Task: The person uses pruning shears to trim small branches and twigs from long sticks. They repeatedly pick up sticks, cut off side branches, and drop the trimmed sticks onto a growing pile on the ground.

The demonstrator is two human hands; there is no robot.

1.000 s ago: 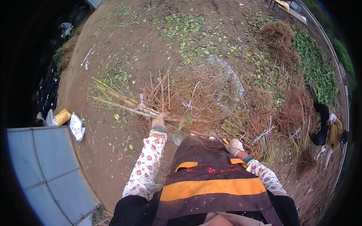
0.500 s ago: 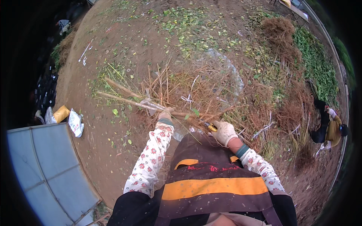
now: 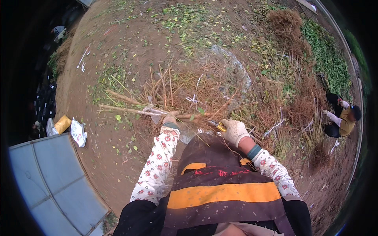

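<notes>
My left hand is closed round a bundle of woody saplings. Their pale stems reach out to the left, with a scrap of clear plastic around them just beyond my fist. The reddish-brown root ends run to the right, in front of my apron. In my gloved right hand is a pair of pruning shears with yellow handles. The shears' blades point left, close to the roots, and whether they touch any is too small to tell. A thin root dangles below the right glove.
A heap of cut roots and plastic film lie just ahead. Root bundles and green plants line the right side, where a co-worker crouches. A yellow bag, a white bag and a blue-grey panel are at left.
My right hand and the shears have pulled slightly back from the roots, and a thin root now dangles below the glove. My left hand keeps its hold. The co-worker's arm has stretched toward the plants.
</notes>
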